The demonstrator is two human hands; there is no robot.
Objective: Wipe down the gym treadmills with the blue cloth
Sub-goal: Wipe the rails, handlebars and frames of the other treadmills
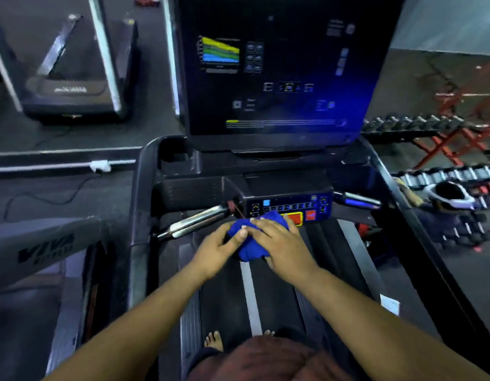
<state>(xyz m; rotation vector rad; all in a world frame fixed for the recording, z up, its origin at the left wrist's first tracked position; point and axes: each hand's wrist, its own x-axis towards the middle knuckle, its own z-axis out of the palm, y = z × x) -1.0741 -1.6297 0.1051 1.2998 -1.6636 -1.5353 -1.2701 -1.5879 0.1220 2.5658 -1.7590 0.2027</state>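
Both hands bunch the blue cloth (250, 237) just near the treadmill's button panel (289, 206): left hand (220, 247) fingers curl round it, right hand (279, 243) fingers grip over it.

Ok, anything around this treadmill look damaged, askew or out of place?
Nothing looks damaged or spilled. Both hands, left hand and right hand, bunch the blue cloth below the button panel. The person stands barefoot on the belt.
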